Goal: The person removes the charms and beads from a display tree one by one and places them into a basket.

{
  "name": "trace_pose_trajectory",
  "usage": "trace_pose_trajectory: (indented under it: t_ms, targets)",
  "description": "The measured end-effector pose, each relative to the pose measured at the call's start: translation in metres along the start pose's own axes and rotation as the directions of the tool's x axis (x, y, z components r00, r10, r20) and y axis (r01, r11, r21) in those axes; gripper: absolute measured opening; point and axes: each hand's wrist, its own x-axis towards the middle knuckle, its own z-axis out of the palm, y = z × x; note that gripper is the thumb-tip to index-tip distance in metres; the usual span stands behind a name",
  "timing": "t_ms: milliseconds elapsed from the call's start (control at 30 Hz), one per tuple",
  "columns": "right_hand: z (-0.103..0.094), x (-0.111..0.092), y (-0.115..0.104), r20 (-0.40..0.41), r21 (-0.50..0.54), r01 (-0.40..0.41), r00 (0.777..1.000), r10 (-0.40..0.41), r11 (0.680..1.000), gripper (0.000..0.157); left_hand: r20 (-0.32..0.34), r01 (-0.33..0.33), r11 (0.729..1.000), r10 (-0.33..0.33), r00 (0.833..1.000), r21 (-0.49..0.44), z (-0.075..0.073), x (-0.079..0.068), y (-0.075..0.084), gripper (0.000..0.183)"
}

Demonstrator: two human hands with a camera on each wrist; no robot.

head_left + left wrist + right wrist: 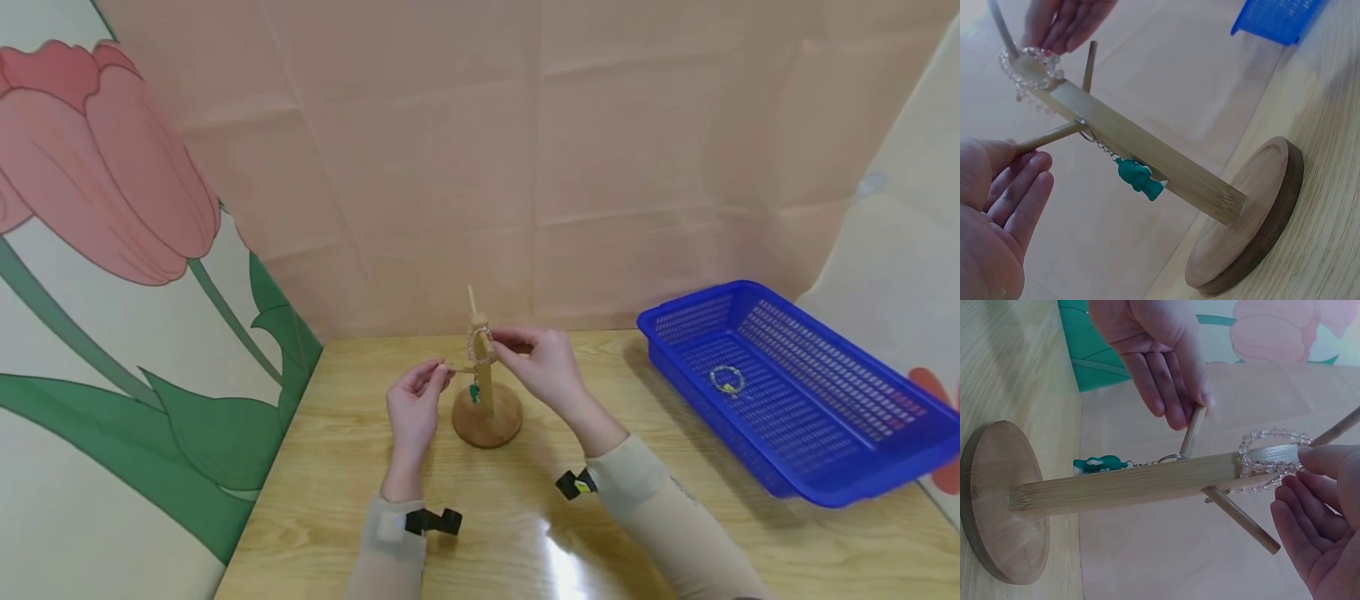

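Note:
A wooden stand (487, 429) with a round base, an upright post and side pegs stands on the table. At its left, my left hand (414, 407) pinches the end of a side peg (1054, 136) between thumb and fingers. From that same peg hangs a green figure keychain (1138, 176) by its metal ring and chain, close to the post. A clear, pinkish bead bracelet (1264, 467) loops around the top of the post. My right hand (546, 367) pinches the bracelet there, thumb on the near side and fingers beneath.
To the right on the table (337, 467) sits a blue plastic basket (825, 358) with perforated walls. Inside it lies a yellowish bracelet (727, 389). Behind the stand rises a wall covered in pinkish sheeting (420, 167); a tulip-printed panel (112, 167) borders the left side.

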Motion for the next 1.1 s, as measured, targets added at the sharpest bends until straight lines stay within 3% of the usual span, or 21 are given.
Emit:
trace_pose_trajectory:
  t_ms: [1100]
  targets:
    - [0.0021,0.0035,-0.0046,-0.049,-0.025,-0.046,0.998,0.045,0.999,0.012,-0.001,-0.025,1.000,0.025,1.000,-0.009,0.0021,0.0002,0.0006,0.022]
